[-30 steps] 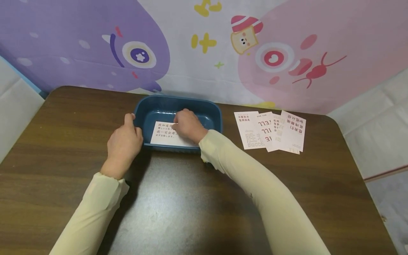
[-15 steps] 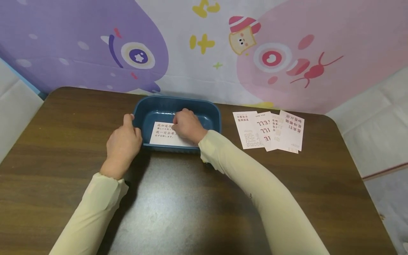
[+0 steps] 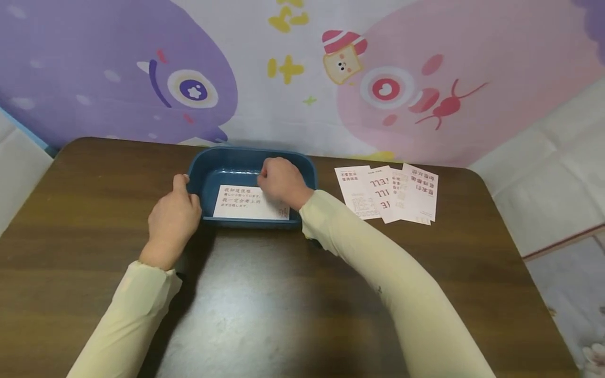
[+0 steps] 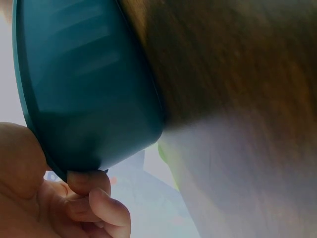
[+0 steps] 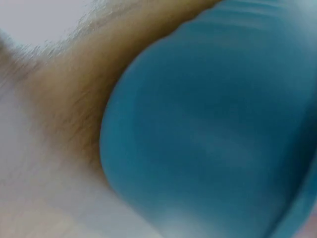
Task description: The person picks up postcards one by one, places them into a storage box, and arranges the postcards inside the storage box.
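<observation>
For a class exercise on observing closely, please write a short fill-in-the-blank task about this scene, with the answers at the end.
1. The left hand grips the bin by its ____ (rim or base).
2. One printed card lies ____ (inside or outside) the bin.
3. From the person's side, the overlapping cards lie to the ____ (left or right) of the bin.
4. The large creature at the left of the backdrop is mainly ____ (purple or pink).

Missing words: rim; inside; right; purple.
</observation>
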`<state>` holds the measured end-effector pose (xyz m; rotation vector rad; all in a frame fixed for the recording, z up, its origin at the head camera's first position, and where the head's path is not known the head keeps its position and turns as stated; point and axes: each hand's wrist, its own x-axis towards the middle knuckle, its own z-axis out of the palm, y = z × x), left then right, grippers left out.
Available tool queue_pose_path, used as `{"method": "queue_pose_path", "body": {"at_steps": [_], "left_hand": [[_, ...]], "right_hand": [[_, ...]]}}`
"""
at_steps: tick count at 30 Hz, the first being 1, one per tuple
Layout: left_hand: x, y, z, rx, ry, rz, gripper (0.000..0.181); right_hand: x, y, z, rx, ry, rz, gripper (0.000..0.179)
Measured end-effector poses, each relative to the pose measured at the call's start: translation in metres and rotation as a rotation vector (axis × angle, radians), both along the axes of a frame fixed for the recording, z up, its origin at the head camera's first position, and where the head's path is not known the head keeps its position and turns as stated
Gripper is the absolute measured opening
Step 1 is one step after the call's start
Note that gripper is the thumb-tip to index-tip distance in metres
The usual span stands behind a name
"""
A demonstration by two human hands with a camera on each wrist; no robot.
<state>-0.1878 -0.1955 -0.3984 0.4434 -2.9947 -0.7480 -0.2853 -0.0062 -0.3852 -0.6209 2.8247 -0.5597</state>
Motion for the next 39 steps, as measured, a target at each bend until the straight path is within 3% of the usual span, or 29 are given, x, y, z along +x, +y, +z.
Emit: {"method": "queue_pose_path", "body": {"at_steps": [11, 23, 39], "left_hand": [[0.001, -0.014, -0.002, -0.02, 0.014, -0.007, 0.045], [-0.001, -0.027, -0.005, -0.015, 0.002, -0.006, 0.046], [-0.002, -0.032, -0.004, -0.021, -0.014, -0.007, 0.047]], "right_hand": [[-0.004, 0.008, 0.012, -0.055, -0.002, -0.011, 0.04], [-0.01, 0.026, 0.022, -0.067, -0.004, -0.109, 0.029], [-0.022, 0.078, 0.028, -0.089, 0.061, -0.221, 0.022]]}}
